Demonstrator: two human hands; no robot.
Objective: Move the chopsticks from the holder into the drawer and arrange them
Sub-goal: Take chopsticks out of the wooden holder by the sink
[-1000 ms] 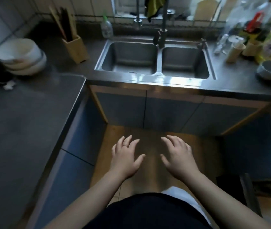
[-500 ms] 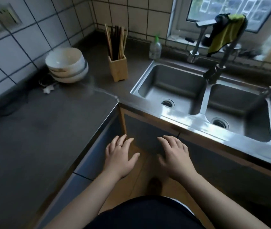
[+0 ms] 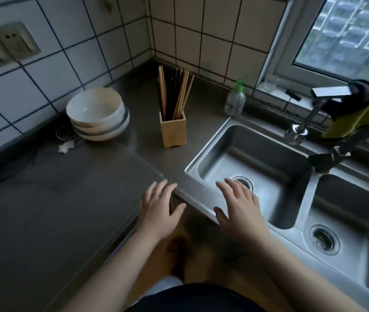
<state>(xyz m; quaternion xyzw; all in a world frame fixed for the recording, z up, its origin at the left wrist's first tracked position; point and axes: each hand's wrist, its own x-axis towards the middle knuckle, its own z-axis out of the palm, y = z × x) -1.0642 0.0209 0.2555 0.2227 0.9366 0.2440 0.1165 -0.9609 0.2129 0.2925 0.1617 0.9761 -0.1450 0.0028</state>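
Empty hands over the worktop [image 3: 44, 221] edge.
My left hand [image 3: 160, 212] and right hand [image 3: 239, 210] hover, fingers [image 3: 228, 188] spread wide; chopsticks [image 3: 176, 95] stand in their holder [image 3: 172, 131] at twelve o'clock.

This is a home kitchen. A double steel sink [image 3: 291, 199] with a faucet [image 3: 300, 129] sits in a dark countertop [image 3: 44, 210] below a window [image 3: 345, 34]. White tiled walls [image 3: 71, 48] meet in the corner, where stacked bowls [image 3: 98, 113], a wooden holder [image 3: 172, 131] of chopsticks [image 3: 179, 95] and a dish-soap bottle [image 3: 235, 101] stand (a cloth [image 3: 359, 115] is draped over the faucet).
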